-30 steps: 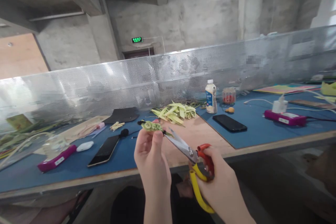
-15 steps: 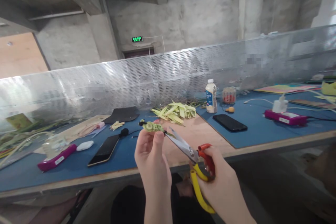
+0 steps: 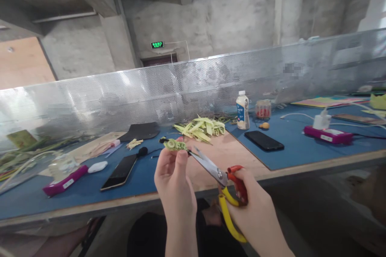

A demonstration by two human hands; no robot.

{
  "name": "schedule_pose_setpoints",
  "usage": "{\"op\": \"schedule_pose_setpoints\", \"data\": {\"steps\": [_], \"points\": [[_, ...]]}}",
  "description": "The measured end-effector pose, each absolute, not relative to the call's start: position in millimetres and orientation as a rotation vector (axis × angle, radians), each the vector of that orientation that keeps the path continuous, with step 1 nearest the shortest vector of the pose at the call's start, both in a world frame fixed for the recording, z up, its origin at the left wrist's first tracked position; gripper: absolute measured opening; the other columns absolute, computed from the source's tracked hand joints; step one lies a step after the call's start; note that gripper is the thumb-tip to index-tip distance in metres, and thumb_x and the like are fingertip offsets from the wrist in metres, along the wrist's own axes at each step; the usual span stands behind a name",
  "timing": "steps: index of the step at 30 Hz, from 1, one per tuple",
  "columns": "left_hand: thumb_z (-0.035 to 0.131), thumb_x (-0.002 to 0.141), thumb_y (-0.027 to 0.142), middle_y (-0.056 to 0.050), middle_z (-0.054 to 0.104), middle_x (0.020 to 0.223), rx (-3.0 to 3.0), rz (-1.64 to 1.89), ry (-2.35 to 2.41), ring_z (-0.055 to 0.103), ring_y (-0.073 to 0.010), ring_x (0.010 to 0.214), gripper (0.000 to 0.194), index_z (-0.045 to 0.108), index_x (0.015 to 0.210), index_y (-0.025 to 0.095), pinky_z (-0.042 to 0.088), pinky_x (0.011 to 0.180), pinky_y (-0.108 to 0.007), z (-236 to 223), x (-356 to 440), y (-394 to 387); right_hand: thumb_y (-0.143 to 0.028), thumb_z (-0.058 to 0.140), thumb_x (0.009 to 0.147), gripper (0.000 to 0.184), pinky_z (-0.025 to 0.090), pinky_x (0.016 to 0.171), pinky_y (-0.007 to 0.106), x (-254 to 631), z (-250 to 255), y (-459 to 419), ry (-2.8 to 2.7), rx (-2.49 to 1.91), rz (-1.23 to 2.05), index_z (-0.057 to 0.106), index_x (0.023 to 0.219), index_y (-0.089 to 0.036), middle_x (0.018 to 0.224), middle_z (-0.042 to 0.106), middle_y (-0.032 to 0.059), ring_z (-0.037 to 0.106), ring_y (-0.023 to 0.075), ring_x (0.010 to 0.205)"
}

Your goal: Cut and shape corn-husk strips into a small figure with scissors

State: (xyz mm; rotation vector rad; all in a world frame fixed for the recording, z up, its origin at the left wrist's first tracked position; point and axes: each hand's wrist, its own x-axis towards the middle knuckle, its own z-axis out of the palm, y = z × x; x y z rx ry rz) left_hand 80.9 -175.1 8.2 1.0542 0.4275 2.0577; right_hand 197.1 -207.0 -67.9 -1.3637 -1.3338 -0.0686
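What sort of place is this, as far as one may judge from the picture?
Probably a craft workroom: a long table bears a pile of pale green strips, the right hand holds scissors, and behind stands a bare concrete wall.

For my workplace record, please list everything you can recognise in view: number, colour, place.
coiled piece: 1, green, left hand
scissors: 1, red and yellow handles, right hand
strips: one pile, pale green, table centre
bottle: 1, white and blue, table rear
jar: 1, clear and red, beside bottle
phones: 2, black, left and right
power strips: 2, purple, left and right
charger: 1, white, right power strip
oval case: 1, white, table left
sheet: 1, black, left of pile
papers: several, multicoloured, far right
exit sign: 1, green, back wall
perforated screen: 1, silver, behind table
table: 1, blue and wood, centre
left hand: 1, bare, on coiled piece
right hand: 1, bare, on scissors
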Motion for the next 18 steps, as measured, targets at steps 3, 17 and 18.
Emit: {"op": "schedule_pose_setpoints", "data": {"steps": [3, 17, 18], "points": [[0.073, 0.068, 0.036, 0.002, 0.058, 0.068, 1.055, 2.065, 0.421, 0.051, -0.008, 0.066, 0.02, 0.064, 0.067, 0.019, 0.042, 0.066, -0.019, 8.4, 81.2, -174.5, -0.029, 0.051, 0.067, 0.028, 0.048, 0.055, 0.024, 196.9, -67.4, -207.2, -1.33, -1.368, -0.062, 0.053, 0.094, -0.022, 0.07, 0.06, -0.0005, 0.058, 0.0141, 0.055], [0.076, 0.064, 0.035, 0.003, 0.052, 0.066, 0.953, 2.025, 0.455, 0.049, -0.0081, 0.065, 0.024, 0.06, 0.067, 0.018, 0.04, 0.064, -0.019, 6.9, 79.8, -171.3, -0.026, 0.054, 0.066, 0.03, 0.049, 0.061, 0.025, 197.6, -64.0, -209.2, -1.353, -1.405, -0.044, 0.053, 0.095, -0.023, 0.079, 0.064, -0.0006, 0.064, 0.0162, 0.067], [0.076, 0.065, 0.035, 0.003, 0.051, 0.066, 0.956, 2.018, 0.454, 0.048, -0.008, 0.065, 0.024, 0.06, 0.068, 0.018, 0.039, 0.063, -0.019, 6.3, 79.3, -171.4, -0.026, 0.054, 0.066, 0.03, 0.049, 0.062, 0.025, 197.7, -64.3, -209.1, -1.351, -1.397, -0.048, 0.052, 0.096, -0.023, 0.081, 0.064, -0.0002, 0.064, 0.0164, 0.069]]}}
